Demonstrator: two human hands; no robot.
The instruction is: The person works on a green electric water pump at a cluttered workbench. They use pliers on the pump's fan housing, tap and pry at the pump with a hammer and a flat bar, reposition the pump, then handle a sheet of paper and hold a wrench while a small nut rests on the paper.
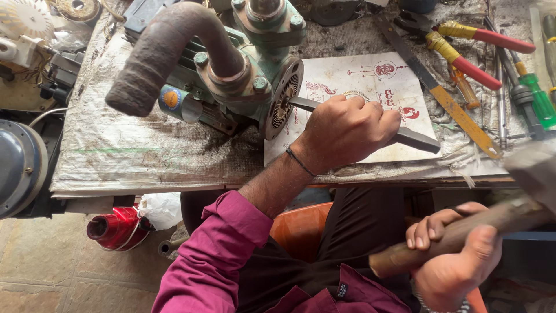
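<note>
Left hand gripping chisel, right hand hammer

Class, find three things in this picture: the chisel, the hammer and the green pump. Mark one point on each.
chisel [418, 139]: head view, on the flat bar past the left hand.
hammer [498, 217]: head view, on the wooden handle.
pump [284, 98]: head view, on the round end cover.

White red-printed sheet; round orange label

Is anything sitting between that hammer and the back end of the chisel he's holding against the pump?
Nothing visible. The hammer in the right hand is raised beside the chisel, whose struck end juts free past the left hand; only open air lies between them.
</note>
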